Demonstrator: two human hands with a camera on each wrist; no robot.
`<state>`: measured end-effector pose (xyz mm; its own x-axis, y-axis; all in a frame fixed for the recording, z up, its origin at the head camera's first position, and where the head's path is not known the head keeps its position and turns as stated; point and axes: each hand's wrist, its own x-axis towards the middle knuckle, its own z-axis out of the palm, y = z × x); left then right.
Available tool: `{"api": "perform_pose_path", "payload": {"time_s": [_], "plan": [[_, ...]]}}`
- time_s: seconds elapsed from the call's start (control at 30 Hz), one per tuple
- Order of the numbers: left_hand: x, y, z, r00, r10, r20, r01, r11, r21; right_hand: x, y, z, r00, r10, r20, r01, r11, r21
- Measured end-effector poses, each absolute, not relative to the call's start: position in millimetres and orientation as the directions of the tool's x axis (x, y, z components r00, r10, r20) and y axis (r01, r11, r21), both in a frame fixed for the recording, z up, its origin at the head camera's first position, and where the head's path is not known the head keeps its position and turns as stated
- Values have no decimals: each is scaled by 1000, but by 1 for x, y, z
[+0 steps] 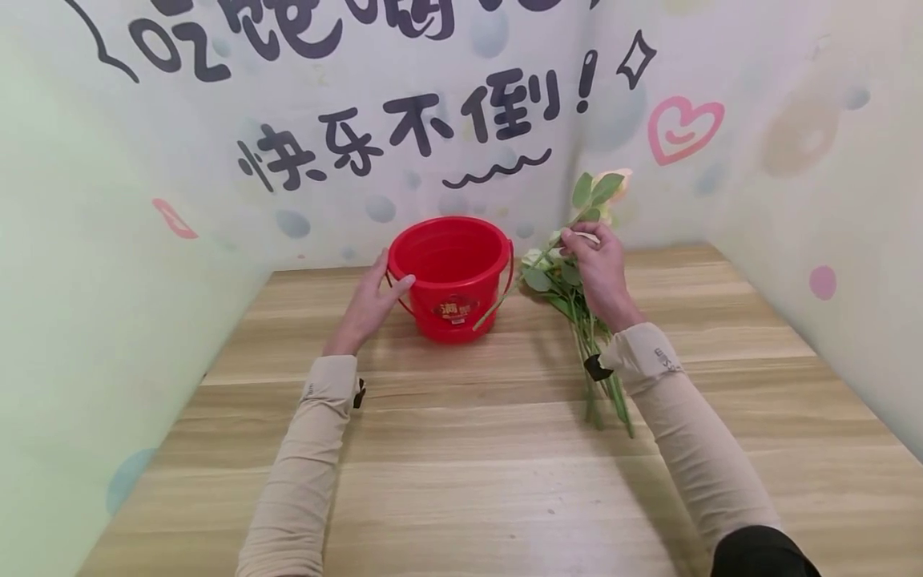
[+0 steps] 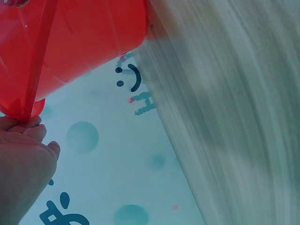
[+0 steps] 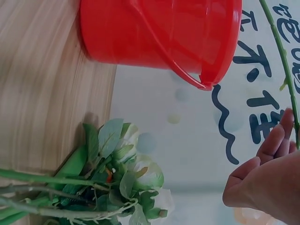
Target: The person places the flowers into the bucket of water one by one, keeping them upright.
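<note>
Gripping a flower [image 1: 607, 187] by its stem, the right hand [image 1: 597, 268] is positioned above and to the right of the bucket, thumb and fingertips clamped together on the stem. The held flower is tilted, its leaves and pale bloom pointing up and away from the person, its stem slanting down to the left so that the lower end appears before the bucket's front in the head view; whether stem and bucket touch cannot be determined. The red bucket [image 1: 450, 280] stands upright on the wooden table [image 1: 461, 481] near the wall [image 1: 346, 216], mouth up, a gold-lettered label on its front. The left hand [image 1: 366, 308] touches its left side at the rim, thumb apart from the fingers, some fingertips hidden. The bucket's red handle [image 3: 153, 33] hangs down around its outside. Just right of the bucket, beneath the right hand, a bunch of flowers [image 3: 127, 185] lies on the table, blooms and leaves toward the wall, green stems toward the person. Both arms wear beige sleeves [image 1: 296, 481]. The wall carries black characters and a pink heart [image 1: 685, 130]
</note>
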<state>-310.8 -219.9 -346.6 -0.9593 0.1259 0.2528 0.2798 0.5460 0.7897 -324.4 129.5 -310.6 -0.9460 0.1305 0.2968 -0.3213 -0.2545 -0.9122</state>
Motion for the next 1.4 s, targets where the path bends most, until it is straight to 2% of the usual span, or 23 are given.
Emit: {"api": "perform_pose_path", "payload": {"time_s": [0.37,0.87,1.17,1.4], "plan": [[-310,-219,-350,-961,121,250,275,533,800,-333,118,-306,-928,240,286,-352,-303,-886],[-309,-218,-349,-965,114,235,259,534,805,-345,113,-303,-920,351,176,-320,-411,-853],[-309,-219,-349,-961,109,254,274,506,818,-348,102,-307,-889,377,259,-396,-352,-848],[-309,-219,-349,-957,113,268,287,519,805,-348,95,-313,-893,358,271,-389,-313,-867]]}}
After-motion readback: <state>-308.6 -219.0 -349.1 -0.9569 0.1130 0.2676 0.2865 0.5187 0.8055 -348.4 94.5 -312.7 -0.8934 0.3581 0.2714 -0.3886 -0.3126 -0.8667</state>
